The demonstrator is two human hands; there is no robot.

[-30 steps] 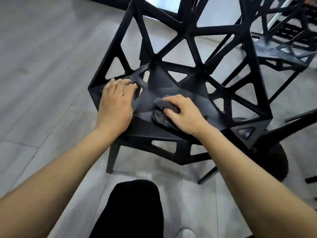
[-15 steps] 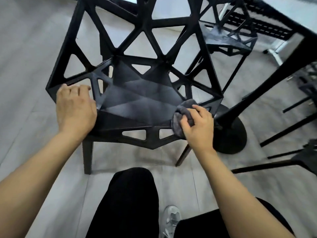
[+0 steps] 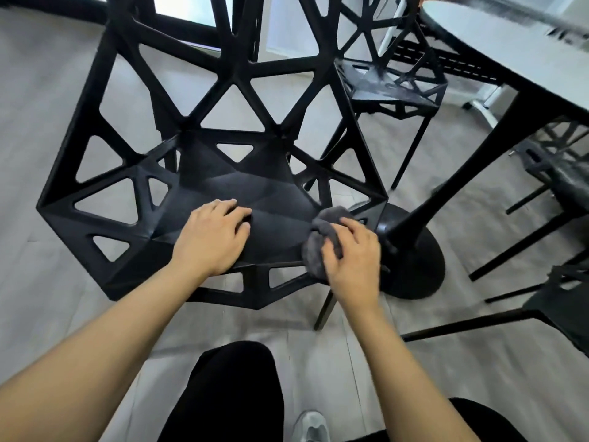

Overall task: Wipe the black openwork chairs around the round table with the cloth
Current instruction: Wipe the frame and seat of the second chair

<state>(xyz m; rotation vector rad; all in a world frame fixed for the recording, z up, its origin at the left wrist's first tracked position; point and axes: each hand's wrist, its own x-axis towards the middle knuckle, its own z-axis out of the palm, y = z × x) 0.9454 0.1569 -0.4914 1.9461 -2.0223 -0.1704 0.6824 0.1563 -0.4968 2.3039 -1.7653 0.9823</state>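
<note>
A black openwork chair point(image 3: 223, 183) with triangular cut-outs stands right in front of me, its seat facing me. My left hand point(image 3: 212, 237) rests flat on the front middle of the seat, fingers spread. My right hand point(image 3: 352, 260) grips a bunched dark grey cloth point(image 3: 318, 247) against the seat's front right corner. A second black openwork chair point(image 3: 392, 81) stands behind it. The round table point(image 3: 510, 55) with a pale top is at the upper right.
The table's black pedestal base point(image 3: 414, 250) sits on the floor just right of my right hand. More black chairs point(image 3: 561, 173) stand at the right edge. My dark trouser legs and a pale shoe point(image 3: 310, 425) show at the bottom. Grey plank floor lies to the left.
My left hand has moved from the seat's left front edge to the middle of the seat. My right hand and the cloth stay at the front right corner. The view has come closer.
</note>
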